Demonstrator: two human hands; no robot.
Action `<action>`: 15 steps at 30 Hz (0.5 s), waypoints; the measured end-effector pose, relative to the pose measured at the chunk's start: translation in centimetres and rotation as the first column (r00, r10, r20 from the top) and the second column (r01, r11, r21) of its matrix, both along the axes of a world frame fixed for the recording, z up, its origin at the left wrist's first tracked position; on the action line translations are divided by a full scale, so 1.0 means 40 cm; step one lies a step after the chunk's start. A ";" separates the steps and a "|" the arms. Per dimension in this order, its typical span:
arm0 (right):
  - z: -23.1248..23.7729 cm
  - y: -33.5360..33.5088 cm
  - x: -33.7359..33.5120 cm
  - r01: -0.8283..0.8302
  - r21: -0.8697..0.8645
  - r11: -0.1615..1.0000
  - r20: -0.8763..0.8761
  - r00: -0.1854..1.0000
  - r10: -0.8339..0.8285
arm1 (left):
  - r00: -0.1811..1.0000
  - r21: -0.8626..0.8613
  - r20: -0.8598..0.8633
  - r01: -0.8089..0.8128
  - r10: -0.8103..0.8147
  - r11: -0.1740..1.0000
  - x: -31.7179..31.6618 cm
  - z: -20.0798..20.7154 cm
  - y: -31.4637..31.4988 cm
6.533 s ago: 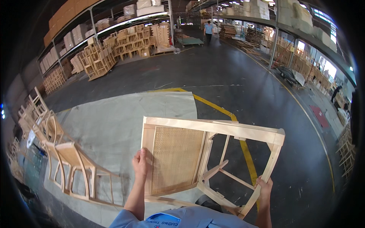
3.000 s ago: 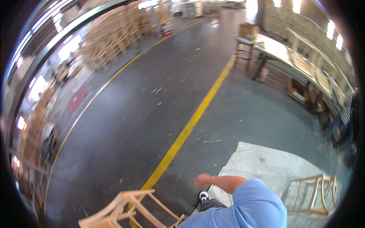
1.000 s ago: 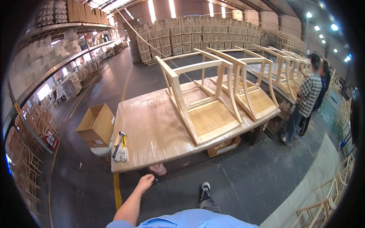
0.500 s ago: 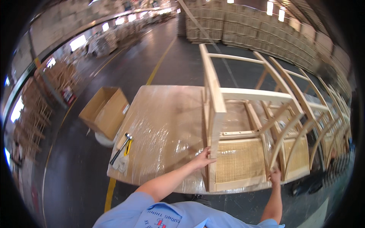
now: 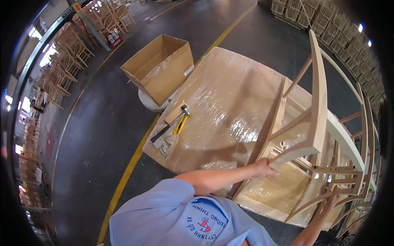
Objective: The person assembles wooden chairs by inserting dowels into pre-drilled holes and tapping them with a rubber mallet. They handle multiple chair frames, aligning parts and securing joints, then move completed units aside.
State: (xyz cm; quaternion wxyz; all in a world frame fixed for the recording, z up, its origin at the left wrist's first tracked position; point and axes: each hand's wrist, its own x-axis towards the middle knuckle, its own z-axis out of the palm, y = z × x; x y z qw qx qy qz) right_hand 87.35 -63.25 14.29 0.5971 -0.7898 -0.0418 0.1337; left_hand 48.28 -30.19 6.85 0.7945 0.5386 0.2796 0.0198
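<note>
A light wooden chair frame [image 5: 319,102] stands tilted at the right side of a plastic-wrapped table, its curved braces and legs rising. Below it lies a woven cane seat panel [image 5: 283,188] in a wooden border. My left hand [image 5: 266,168] is closed around the lower end of a wooden piece of the frame, just above the cane; its fingertips are partly hidden. Farther right, my right hand [image 5: 332,199] grips a curved wooden brace, with the fingers only partly visible.
The brown wrapped table [image 5: 221,102] carries a hammer [image 5: 170,125], a yellow utility knife [image 5: 182,124], a wood block [image 5: 174,114] and pale gloves [image 5: 166,143] at its left. An open cardboard box [image 5: 164,71] stands beyond. More chair frames [image 5: 366,135] line the right.
The view has swung, moving the table and box across the picture. The chair frame has tilted and turned, with both my hands on it throughout.
</note>
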 end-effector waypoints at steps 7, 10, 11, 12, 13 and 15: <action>-0.066 0.241 -0.373 -0.102 0.137 0.985 0.299 0.952 0.057 | 0.996 0.021 0.007 -0.086 0.086 0.996 -0.368 0.000 0.308; -0.076 0.426 -0.517 -0.210 0.198 0.957 0.231 0.959 0.162 | 0.981 0.032 0.038 -0.191 0.190 0.981 -0.539 0.006 0.433; -0.080 0.473 -0.558 -0.230 0.241 0.943 0.264 0.951 0.164 | 0.976 0.052 0.065 -0.210 0.207 0.976 -0.584 0.011 0.464; -0.082 0.538 -0.603 -0.208 0.264 0.942 0.233 0.961 0.147 | 0.968 0.085 0.087 -0.244 0.236 0.966 -0.628 0.019 0.490; -0.079 0.563 -0.631 -0.216 0.282 0.935 0.229 0.961 0.152 | 0.955 0.106 0.101 -0.288 0.277 0.952 -0.657 0.026 0.502; -0.063 0.570 -0.653 -0.191 0.345 0.919 0.207 0.970 0.124 | 0.920 0.136 0.131 -0.386 0.369 0.913 -0.680 0.037 0.485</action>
